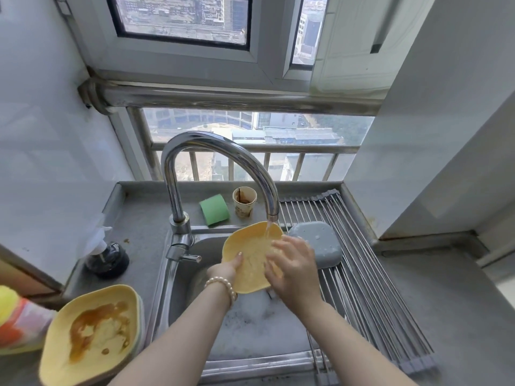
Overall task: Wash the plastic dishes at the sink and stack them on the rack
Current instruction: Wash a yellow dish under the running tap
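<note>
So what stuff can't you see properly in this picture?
Head view:
- Sink bottom: foam, the arms and the yellow plate hide it.
- Dishes under the dirty yellow dish: only edges show, so no count.
- Left hand grip: fingers are behind the plate, only the thumb shows.
- Bright bundle at left: cut off by the edge.
- Print on the paper cup: too small.
- Dark bottle: crumpled plastic covers its top.

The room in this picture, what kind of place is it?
Most likely a small home kitchen, high up: a steel sink with running faucet, a roll-up drying rack, and a stained yellow dish waiting.
</note>
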Available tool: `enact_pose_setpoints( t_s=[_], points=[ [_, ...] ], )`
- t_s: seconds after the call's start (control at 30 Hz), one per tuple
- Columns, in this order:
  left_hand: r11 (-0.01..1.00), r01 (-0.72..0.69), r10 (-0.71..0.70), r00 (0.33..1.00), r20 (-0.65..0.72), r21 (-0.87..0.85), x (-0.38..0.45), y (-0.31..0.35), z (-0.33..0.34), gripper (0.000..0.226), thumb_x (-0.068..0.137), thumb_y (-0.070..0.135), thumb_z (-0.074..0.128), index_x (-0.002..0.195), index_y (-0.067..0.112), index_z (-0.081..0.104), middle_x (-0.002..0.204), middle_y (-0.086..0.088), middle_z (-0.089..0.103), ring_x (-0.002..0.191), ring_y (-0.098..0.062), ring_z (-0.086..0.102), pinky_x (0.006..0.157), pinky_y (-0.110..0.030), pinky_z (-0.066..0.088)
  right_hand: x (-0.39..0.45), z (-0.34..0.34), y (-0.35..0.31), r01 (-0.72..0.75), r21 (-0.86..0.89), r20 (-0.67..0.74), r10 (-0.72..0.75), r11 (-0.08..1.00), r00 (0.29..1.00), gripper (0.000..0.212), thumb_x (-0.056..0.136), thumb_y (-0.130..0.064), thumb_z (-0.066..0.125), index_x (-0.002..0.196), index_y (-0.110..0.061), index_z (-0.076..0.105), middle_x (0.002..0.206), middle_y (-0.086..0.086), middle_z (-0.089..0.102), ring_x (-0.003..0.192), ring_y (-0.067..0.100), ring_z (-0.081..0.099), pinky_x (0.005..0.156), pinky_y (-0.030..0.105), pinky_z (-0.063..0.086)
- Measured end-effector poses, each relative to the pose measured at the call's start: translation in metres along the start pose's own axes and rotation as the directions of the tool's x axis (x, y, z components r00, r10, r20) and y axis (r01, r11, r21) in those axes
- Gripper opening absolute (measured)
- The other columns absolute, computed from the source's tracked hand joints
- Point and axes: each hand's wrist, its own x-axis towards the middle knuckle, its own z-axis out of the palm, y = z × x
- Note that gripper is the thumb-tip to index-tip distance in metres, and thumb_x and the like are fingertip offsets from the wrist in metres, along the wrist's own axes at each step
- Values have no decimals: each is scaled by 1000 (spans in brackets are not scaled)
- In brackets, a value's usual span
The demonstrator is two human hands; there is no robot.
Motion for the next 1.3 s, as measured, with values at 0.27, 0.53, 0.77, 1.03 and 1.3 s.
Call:
enact_pose_setpoints(
  t_s=[0.27, 0.53, 0.77, 1.03, 1.3],
  points=[
    [989, -139, 119, 951, 284, 49, -80, 25, 12, 48, 90, -17, 39, 121, 18, 47, 100, -9, 56, 84, -29, 60, 69, -48, 57, 10, -8, 24, -872, 366, 563, 669, 324, 485, 78, 87, 2, 38, 152, -28, 8, 148, 11, 35, 125, 30, 46, 100, 49, 45],
    [981, -83, 34, 964, 262, 175, -88, 55, -29, 21, 99, 10, 40, 115, 6, 53, 97, -18, 62, 79, -31, 63, 71, -51, 57, -14, -11, 8, -604, 268, 739, 242, 751, 629, 71, 57, -47, 87, 117, -32, 53, 130, -3, 34, 115, 9, 42, 86, 0, 34],
    [814, -188, 28, 958, 286, 550, -67, 73, -73, 67, 95, 59, 32, 90, 5, 71, 101, -10, 67, 85, -24, 61, 77, -32, 43, 1, -3, 12, -636, 240, 616, 391, 734, 684, 45, 68, -29, 85, 104, -7, 68, 122, -6, 39, 115, 7, 38, 96, 17, 33],
    [847, -314, 207, 938, 278, 429, -57, 72, -68, 30, 98, 30, 45, 72, 15, 40, 67, -4, 43, 56, -13, 36, 49, -20, 28, 1, -17, 42, -872, 487, 671, 661, -52, 336, 27, 77, -7, 75, 102, -2, 65, 91, 14, 69, 81, 28, 63, 74, 41, 53],
    [790, -393, 311, 918, 245, 470, -55, 77, -49, 22, 95, 33, 50, 96, 12, 47, 90, -10, 54, 73, -18, 48, 61, -30, 35, 3, -33, 68, -605, 603, 728, 668, -519, 153, 8, 90, -13, 51, 91, -10, 59, 87, 14, 62, 80, 32, 58, 75, 44, 48]
  ],
)
